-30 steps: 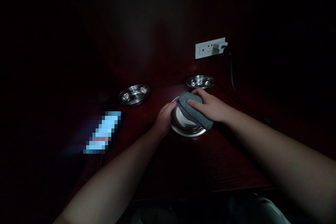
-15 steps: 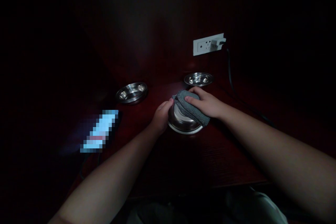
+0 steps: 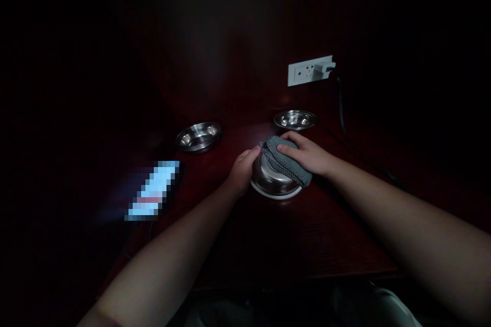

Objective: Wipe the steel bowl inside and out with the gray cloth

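Note:
A shiny metal bowl (image 3: 274, 182) is upside down, its wide rim facing the near side, between my two hands. My left hand (image 3: 245, 167) grips the bowl's left side, thumb on top near the cloth's edge. A folded grey cloth (image 3: 286, 157) covers the bowl's upper right part. My right hand (image 3: 307, 152) holds this cloth against the bowl, with the thumb on top of it and some fingers hidden behind.
On the dark red table (image 3: 299, 235), stacked metal bowls (image 3: 198, 137) stand at the back left and another metal dish (image 3: 295, 120) behind my right hand. A lit, pixelated phone (image 3: 155, 189) lies left. A wall socket (image 3: 310, 70) holds a plug with a cable (image 3: 341, 107).
The whole view has shifted slightly, so everything appears a little further right and mostly lower. Both hands keep their hold on the bowl and cloth.

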The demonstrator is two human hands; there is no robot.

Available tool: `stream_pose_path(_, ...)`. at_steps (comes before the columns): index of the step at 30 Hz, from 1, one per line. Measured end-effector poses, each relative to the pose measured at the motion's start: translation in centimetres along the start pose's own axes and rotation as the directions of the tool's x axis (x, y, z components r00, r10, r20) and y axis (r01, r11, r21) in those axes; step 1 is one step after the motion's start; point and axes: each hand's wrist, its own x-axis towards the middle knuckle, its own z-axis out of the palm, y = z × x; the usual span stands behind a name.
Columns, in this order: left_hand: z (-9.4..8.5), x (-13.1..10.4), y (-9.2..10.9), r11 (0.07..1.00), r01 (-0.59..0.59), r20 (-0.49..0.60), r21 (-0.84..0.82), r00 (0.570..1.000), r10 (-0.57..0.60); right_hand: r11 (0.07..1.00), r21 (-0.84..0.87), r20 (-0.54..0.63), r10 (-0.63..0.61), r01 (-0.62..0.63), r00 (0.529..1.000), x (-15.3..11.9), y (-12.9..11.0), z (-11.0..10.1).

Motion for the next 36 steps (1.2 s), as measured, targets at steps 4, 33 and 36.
stream_pose_path(4,0.2,0.0,0.1,1.0,0.024,0.005,0.007,1.0,-0.024,1.0,0.027,0.019,-0.003,0.003,1.0,0.1,0.2,0.0)
stream_pose_path(33,0.4,0.0,0.0,1.0,0.018,0.004,-0.001,1.0,-0.018,0.995,0.095,0.056,-0.004,-0.001,0.998,0.3,1.1,0.0)
stream_pose_path(36,0.5,0.0,0.0,1.0,0.021,0.015,-0.006,1.0,-0.021,0.995,0.1,0.056,0.0,-0.005,0.998,0.3,1.2,0.0)
